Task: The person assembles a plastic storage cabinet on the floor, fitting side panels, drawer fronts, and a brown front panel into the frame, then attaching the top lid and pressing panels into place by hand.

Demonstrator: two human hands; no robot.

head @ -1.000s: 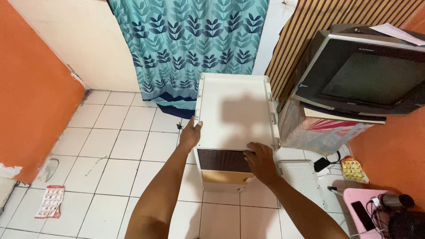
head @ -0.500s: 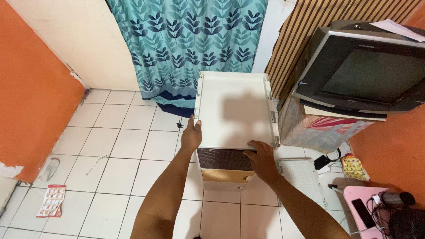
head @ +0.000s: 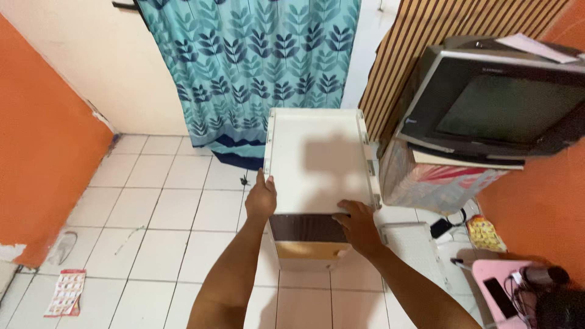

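Observation:
A white cabinet [head: 317,159] with a flat top stands on the tiled floor in front of me, its near end showing a dark brown panel and a light wooden edge. My left hand [head: 261,198] grips the left near edge of its top. At the near right edge, my right hand [head: 358,224] rests with fingers curled over the rim above the dark panel.
A teal leaf-patterned curtain [head: 250,67] hangs behind the cabinet. An old box television [head: 496,103] sits on a cloth-covered stand [head: 436,183] at the right. A pink table [head: 496,289] with a phone is at lower right. A paper packet [head: 64,292] lies on the floor at the left by the orange wall [head: 42,164].
Both hands stay on the cabinet's near edge; the view has shifted slightly, and my right hand has slid a little along the rim.

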